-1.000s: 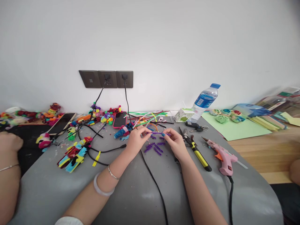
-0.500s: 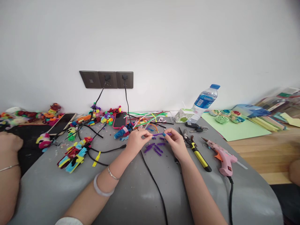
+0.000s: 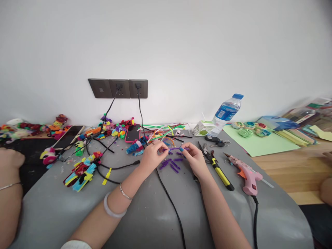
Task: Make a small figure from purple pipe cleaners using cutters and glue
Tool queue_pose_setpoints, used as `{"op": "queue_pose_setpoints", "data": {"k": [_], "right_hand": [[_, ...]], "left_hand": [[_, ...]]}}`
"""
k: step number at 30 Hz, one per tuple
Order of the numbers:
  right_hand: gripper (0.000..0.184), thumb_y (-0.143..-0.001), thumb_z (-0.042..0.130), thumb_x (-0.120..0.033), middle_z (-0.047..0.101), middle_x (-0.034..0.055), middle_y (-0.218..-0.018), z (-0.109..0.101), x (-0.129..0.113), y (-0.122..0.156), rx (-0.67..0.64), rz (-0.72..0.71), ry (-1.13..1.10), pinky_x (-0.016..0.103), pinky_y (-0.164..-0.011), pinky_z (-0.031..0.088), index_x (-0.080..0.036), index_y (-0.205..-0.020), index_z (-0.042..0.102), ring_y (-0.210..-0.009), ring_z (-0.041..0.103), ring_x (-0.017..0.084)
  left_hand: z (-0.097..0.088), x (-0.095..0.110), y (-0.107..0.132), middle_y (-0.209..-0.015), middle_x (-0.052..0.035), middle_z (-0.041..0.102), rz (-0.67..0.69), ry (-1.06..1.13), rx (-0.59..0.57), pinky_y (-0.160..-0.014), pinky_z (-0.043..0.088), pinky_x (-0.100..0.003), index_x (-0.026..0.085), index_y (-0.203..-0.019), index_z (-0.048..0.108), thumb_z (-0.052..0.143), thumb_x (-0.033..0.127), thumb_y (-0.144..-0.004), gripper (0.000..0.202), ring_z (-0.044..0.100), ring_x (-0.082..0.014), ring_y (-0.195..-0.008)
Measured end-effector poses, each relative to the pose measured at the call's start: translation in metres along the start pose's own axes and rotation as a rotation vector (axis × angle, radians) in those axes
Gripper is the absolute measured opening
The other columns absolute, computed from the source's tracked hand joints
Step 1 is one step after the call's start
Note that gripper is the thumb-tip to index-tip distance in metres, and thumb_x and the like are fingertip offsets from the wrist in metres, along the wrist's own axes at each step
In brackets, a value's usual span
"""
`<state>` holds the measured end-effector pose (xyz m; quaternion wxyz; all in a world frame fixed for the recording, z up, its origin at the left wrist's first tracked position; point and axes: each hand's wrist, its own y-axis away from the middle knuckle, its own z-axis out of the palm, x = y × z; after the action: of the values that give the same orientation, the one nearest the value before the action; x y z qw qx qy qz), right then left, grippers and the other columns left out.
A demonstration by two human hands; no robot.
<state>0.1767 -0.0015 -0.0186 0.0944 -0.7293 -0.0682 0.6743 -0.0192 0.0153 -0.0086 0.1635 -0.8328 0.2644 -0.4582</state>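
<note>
Between my two hands stretches a thin purple pipe cleaner [image 3: 175, 149], level above the grey table [image 3: 158, 214]. The thumb and fingers of my left hand [image 3: 153, 154] pinch one end of it. My right hand [image 3: 193, 157] pinches the other end, its blue-painted thumbnail showing. Below and between the hands lie several short folded purple pipe-cleaner pieces [image 3: 174, 167]. Behind my hands is a loose heap of coloured pipe cleaners [image 3: 166, 129]. Yellow-and-black pliers [image 3: 220, 173] lie just right of my right hand.
A pink glue gun [image 3: 250, 178] rests on the right, its cord running forward. A water bottle [image 3: 225, 112], juice carton [image 3: 203, 128] and keys [image 3: 220, 142] stand or lie behind. Power cords [image 3: 166, 192] cross the table. Pipe-cleaner figures [image 3: 83, 171] lie left, near another person's arm [image 3: 10, 193].
My hands stay almost in place, still holding the purple pipe cleaner between them. At the far right edge, part of another person's hand has come into view.
</note>
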Motion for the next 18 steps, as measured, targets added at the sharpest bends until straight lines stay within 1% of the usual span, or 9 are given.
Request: {"op": "queue_pose_setpoints", "data": {"k": [3, 7, 10, 15, 18], "right_hand": [[0.025, -0.080, 0.069, -0.044, 0.052, -0.0022, -0.068, 0.0002, -0.0002, 0.0005, -0.001, -0.008, -0.009, 0.024, -0.056, 0.036, -0.021, -0.079, 0.059, -0.060, 0.045, 0.012], [0.027, -0.080, 0.069, -0.046, 0.050, -0.0023, -0.067, -0.0002, -0.0014, 0.0014, -0.006, -0.007, -0.005, 0.025, -0.055, 0.034, -0.021, -0.078, 0.058, -0.059, 0.043, 0.012], [0.028, -0.081, 0.067, -0.047, 0.049, -0.0020, -0.068, -0.0004, -0.0028, 0.0018, -0.009, -0.010, 0.012, 0.025, -0.054, 0.034, -0.022, -0.077, 0.057, -0.059, 0.042, 0.013], [0.029, -0.082, 0.066, -0.049, 0.049, -0.0015, -0.068, -0.0005, -0.0042, 0.0025, -0.019, -0.016, 0.040, 0.025, -0.053, 0.034, -0.022, -0.078, 0.056, -0.059, 0.042, 0.013], [0.028, -0.081, 0.067, -0.048, 0.049, -0.0016, -0.069, -0.0004, -0.0042, 0.0028, -0.014, -0.024, 0.022, 0.025, -0.054, 0.035, -0.022, -0.078, 0.057, -0.060, 0.042, 0.013]], "left_hand": [[-0.0001, -0.0007, 0.0000, -0.074, 0.0011, 0.065, -0.003, 0.005, 0.014, -0.067, 0.047, -0.024, 0.020, -0.077, 0.061, 0.061, 0.013, -0.082, 0.009, 0.058, -0.0132, -0.067], [-0.0012, -0.0010, -0.0003, -0.078, -0.0004, 0.069, 0.019, 0.023, 0.027, -0.075, 0.050, -0.028, 0.021, -0.081, 0.065, 0.062, 0.016, -0.084, 0.006, 0.062, -0.0148, -0.071], [-0.0022, -0.0007, -0.0007, -0.078, -0.0012, 0.071, 0.030, 0.023, 0.036, -0.079, 0.051, -0.030, 0.020, -0.081, 0.066, 0.062, 0.017, -0.085, 0.007, 0.064, -0.0159, -0.072], [-0.0023, -0.0003, -0.0006, -0.080, -0.0012, 0.072, 0.031, 0.021, 0.041, -0.081, 0.052, -0.031, 0.021, -0.080, 0.067, 0.062, 0.017, -0.085, 0.008, 0.066, -0.0167, -0.075], [-0.0022, 0.0003, -0.0002, -0.078, -0.0008, 0.072, 0.023, 0.031, 0.043, -0.077, 0.052, -0.030, 0.020, -0.080, 0.068, 0.063, 0.016, -0.085, 0.008, 0.066, -0.0162, -0.073]]}}
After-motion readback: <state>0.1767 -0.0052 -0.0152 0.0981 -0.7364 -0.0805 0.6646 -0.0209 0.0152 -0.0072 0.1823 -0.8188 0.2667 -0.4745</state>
